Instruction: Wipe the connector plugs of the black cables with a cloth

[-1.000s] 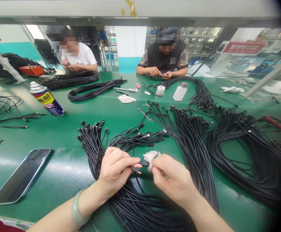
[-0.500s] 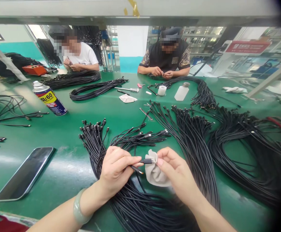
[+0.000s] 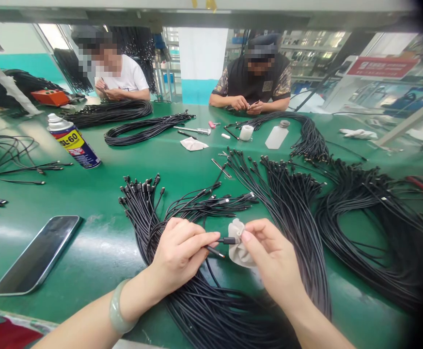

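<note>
My left hand (image 3: 184,249) is closed round a black cable (image 3: 227,240), whose plug end points right. Below that plug a thin black stick (image 3: 214,251) with a coppery tip juts from the same fingers; its kind I cannot make out. Between thumb and fingers, my right hand (image 3: 271,252) pinches a crumpled pale cloth (image 3: 241,252). The cloth is pressed round the tip of the plug, which hides that tip. Under both hands lies a thick bundle of black cables (image 3: 211,305), with its plugs fanned out at the upper left.
Further cable bundles (image 3: 294,208) fill the right side of the green table (image 3: 102,194). At left are a phone (image 3: 39,257) and a spray can (image 3: 75,143). Farther back stand a clear bottle (image 3: 277,135) and a white tape roll (image 3: 246,133). Two co-workers sit opposite.
Both hands have shifted slightly right with the cable and cloth. The cloth now covers more of the plug's tip, whose metal showed before. The view has tilted down a little.
</note>
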A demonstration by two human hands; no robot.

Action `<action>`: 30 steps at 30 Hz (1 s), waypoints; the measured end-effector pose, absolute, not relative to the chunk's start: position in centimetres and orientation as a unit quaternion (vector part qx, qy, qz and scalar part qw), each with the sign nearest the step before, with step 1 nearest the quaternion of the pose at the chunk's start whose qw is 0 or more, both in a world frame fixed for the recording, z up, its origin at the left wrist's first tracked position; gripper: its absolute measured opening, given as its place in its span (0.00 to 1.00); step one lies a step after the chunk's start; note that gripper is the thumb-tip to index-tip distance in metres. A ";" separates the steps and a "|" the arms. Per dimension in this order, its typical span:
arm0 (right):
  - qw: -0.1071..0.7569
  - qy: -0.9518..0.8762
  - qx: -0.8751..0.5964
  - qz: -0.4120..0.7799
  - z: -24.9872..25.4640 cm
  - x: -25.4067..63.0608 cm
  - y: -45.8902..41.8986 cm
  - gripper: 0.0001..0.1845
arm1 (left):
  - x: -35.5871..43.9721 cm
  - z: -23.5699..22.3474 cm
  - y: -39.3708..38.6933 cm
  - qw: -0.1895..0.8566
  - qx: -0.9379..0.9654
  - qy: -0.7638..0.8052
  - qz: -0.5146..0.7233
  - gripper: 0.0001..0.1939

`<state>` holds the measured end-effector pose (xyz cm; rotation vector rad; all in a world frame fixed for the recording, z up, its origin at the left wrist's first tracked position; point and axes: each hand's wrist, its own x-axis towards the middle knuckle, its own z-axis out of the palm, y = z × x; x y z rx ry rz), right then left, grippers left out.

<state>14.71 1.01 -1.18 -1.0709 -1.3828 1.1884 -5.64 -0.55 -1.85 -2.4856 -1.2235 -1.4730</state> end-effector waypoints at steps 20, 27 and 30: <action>0.459 -0.454 -0.431 0.631 -0.3 14.4 0.9 0.15 | -5.6 -1.8 -0.7 0.004 -0.772 -0.412 -0.484 0.13; 0.443 -0.449 -0.418 0.654 -0.4 14.5 1.1 0.18 | -5.7 -1.8 -0.7 0.013 -0.766 -0.410 -0.494 0.14; 0.417 -0.442 -0.424 0.671 -0.3 14.4 1.0 0.18 | -5.6 -1.8 -0.7 0.016 -0.767 -0.408 -0.495 0.14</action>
